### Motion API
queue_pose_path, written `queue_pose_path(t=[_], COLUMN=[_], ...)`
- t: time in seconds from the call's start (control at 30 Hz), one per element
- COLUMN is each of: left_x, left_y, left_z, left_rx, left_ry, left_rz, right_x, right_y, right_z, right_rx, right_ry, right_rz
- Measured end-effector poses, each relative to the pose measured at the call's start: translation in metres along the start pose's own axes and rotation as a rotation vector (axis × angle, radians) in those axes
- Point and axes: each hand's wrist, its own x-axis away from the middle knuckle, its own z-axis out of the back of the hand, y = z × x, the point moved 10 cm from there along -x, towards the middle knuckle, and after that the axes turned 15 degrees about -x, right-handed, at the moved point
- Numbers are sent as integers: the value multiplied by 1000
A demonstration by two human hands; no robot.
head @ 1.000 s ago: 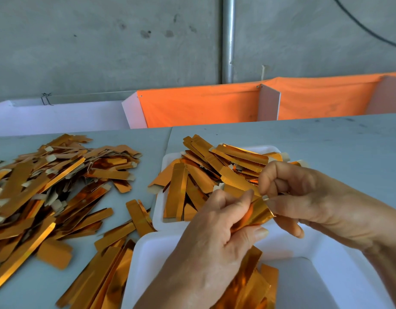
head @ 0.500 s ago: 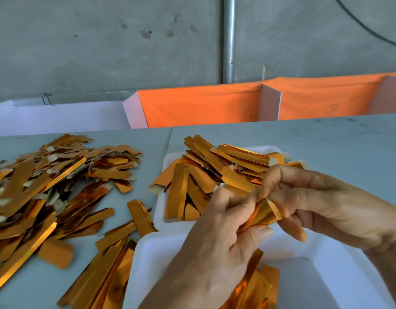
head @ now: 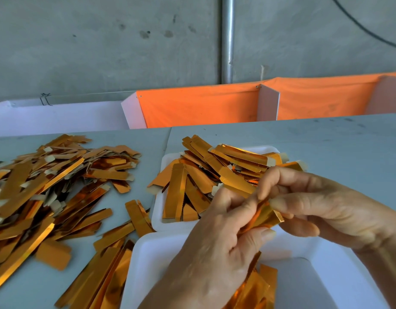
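Note:
Both hands meet over the near white tray (head: 148,259), working one shiny gold foil-card strip (head: 265,216). My left hand (head: 215,248) grips the strip from below, thumb on top and fingers curled under it. My right hand (head: 322,206) pinches the strip's upper end between thumb and forefinger. The strip's middle is hidden by my fingers. More gold strips (head: 252,288) lie in the near tray under my left hand.
A second white tray (head: 158,210) behind holds several gold strips (head: 199,175). A large loose heap of strips (head: 47,186) covers the grey table (head: 337,148) at left, some reaching the near tray. Orange cloth bins (head: 199,105) and a concrete wall stand behind.
Both hands have shifted slightly right and up with the strip. My right fingers have closed further over its upper end, bending it.

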Motion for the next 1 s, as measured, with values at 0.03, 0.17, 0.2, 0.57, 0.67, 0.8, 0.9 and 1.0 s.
queue_pose_path(t=[0.03,0.17,0.2,0.57,0.67,0.8,0.9,1.0], left_x=[0,1,1,3,3,3,2,2], left_y=[1,4,5,1,0,-2,-2,-3], left_z=[0,-1,-1,-3,-4,-3,-4,-4], left_rx=[30,104,111,149,187,168,82,43], left_ry=[-10,-51,-56,-89,-98,-85,-57,-39], left_rz=[-2,-7,-6,24,34,39,11,11], right_x=[0,0,-1,-6,-7,-7,-7,-7], right_y=[2,8,9,19,21,21,23,26], right_z=[-1,-6,-8,-5,-7,-7,-2,0], right_rx=[-32,-117,-130,-176,-236,-218,-148,-160], right_ry=[-23,-106,-119,-79,-95,-76,-13,10], right_rz=[-9,-53,-65,-78,-79,-75,-77,-112])
